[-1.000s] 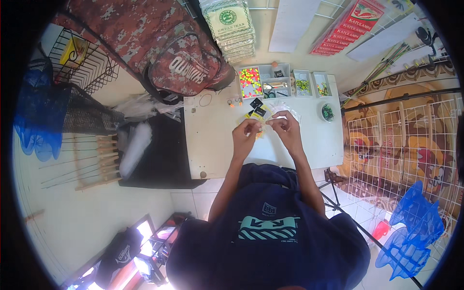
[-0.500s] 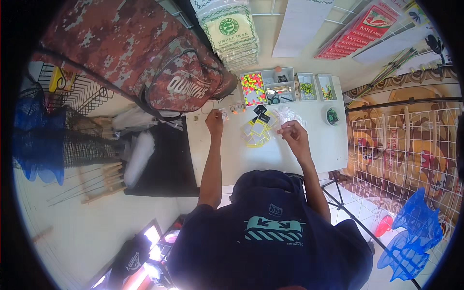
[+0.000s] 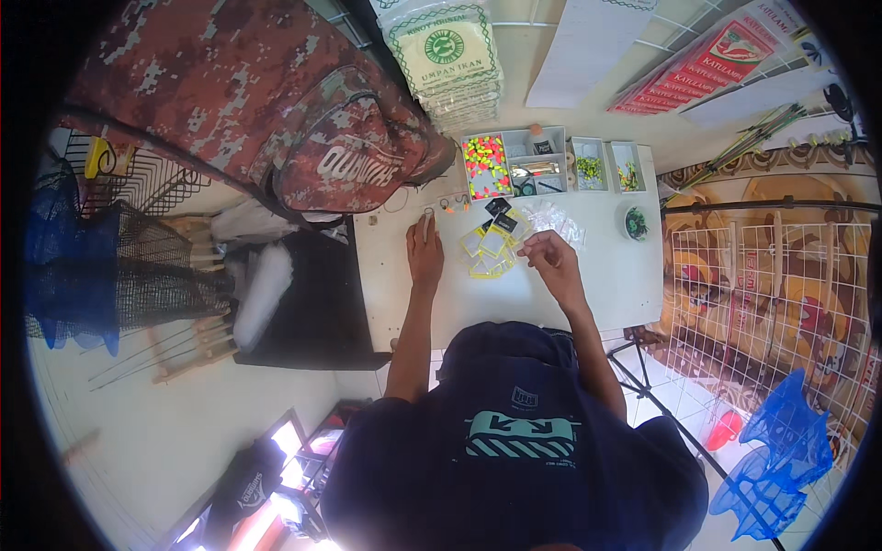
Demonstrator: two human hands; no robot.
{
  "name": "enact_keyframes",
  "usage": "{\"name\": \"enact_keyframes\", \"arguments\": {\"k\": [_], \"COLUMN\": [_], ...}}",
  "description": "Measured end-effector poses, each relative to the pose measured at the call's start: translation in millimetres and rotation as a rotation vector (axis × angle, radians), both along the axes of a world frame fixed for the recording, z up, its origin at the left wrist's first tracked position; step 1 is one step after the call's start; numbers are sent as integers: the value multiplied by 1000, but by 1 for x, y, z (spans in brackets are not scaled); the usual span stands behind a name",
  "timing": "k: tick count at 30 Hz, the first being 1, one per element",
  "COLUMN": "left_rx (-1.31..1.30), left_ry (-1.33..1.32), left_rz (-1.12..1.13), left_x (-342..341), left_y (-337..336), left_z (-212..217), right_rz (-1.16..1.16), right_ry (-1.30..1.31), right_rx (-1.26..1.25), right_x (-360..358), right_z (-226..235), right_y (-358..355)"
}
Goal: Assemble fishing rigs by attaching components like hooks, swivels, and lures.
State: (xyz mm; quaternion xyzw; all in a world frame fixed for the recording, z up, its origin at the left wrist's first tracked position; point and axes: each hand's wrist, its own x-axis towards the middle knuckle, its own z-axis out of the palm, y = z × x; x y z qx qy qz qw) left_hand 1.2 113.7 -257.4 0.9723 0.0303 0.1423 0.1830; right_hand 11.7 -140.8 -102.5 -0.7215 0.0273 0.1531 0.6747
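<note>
My left hand [image 3: 425,250] lies stretched out on the white table [image 3: 606,285], its fingertips at a small ring-like piece [image 3: 429,214] near the far left. My right hand [image 3: 549,253] hovers with curled fingers just right of a cluster of small yellow packets [image 3: 485,250]. Whether it holds anything is too small to tell. Small black packets [image 3: 501,217] and clear plastic bags [image 3: 558,219] lie just beyond the hands. A compartment box [image 3: 485,165] with pink, yellow and green beads stands at the table's back edge.
Small trays [image 3: 588,168] and a round green container [image 3: 636,223] sit at the back right. A camouflage bag [image 3: 358,156] overhangs the table's left corner. A black panel [image 3: 303,294] adjoins the left side. A wire rack [image 3: 781,303] and blue nets [image 3: 767,459] stand right.
My hands were together over the yellow packets, then parted. My left hand reached to the far left of the table and stays there. My right hand drew back beside the packets.
</note>
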Motion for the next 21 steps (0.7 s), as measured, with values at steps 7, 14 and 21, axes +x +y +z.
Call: {"name": "enact_keyframes", "arguments": {"k": [7,14,21], "left_rx": [54,36,55], "left_ry": [29,118,38], "left_rz": [7,-1,-8], "left_x": [9,10,8], "left_y": [10,3,2], "left_z": [-9,-2,0], "right_rz": [9,-22,-8], "right_ry": [-31,-17,-42], "right_rx": [33,73,43], "right_x": [0,-4,-7], "right_z": [-3,0,-5], "right_y": [0,-4,-7]}}
